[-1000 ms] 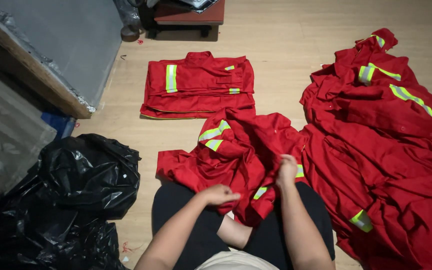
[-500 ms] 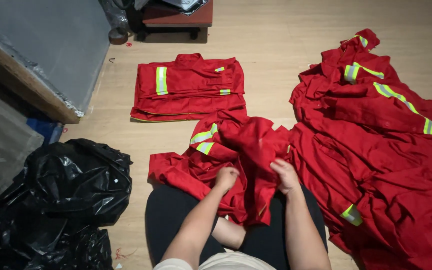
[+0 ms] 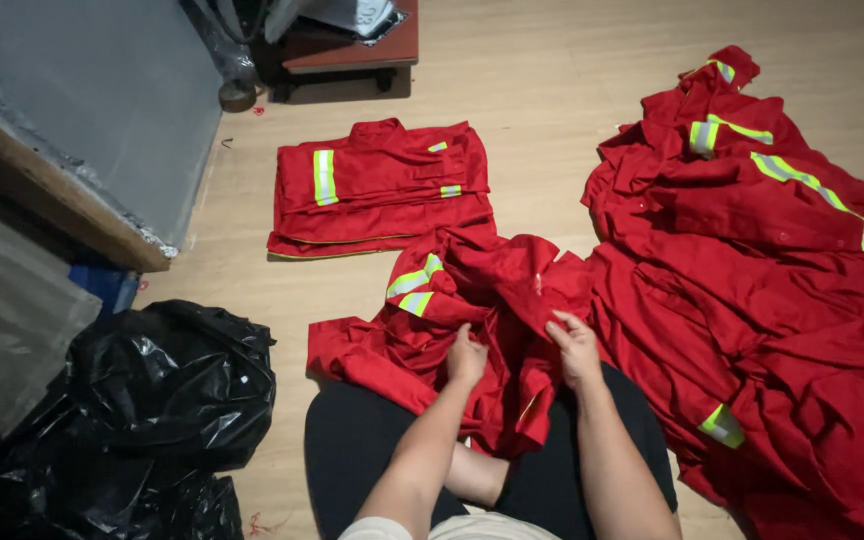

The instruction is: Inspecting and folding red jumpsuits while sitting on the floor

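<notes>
Item: crumpled red cloth work garment with yellow-green reflective stripes [image 3: 472, 320], on lap and floor.
Handling: likely soft, light, floppy; best gripped at seams.
Axis: roughly 8 to 2 o'clock; bunched.
Left hand [image 3: 466, 358]: pinching fabric.
Right hand [image 3: 576, 348]: pinching fabric.
12 o'clock: folded red garment stack [image 3: 377, 190].
3 o'clock: loose red garment heap [image 3: 772, 300].
8 o'clock: black plastic bag [image 3: 142, 400].

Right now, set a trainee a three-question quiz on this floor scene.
1. True or false: the left hand and right hand both grip the red garment on the lap.
2. What lies straight ahead of it on the floor?
3. The black plastic bags lie on the person's: A left, B right.

Key
1. True.
2. A folded stack of red garments.
3. A; the loose red heap lies on the right.
</notes>
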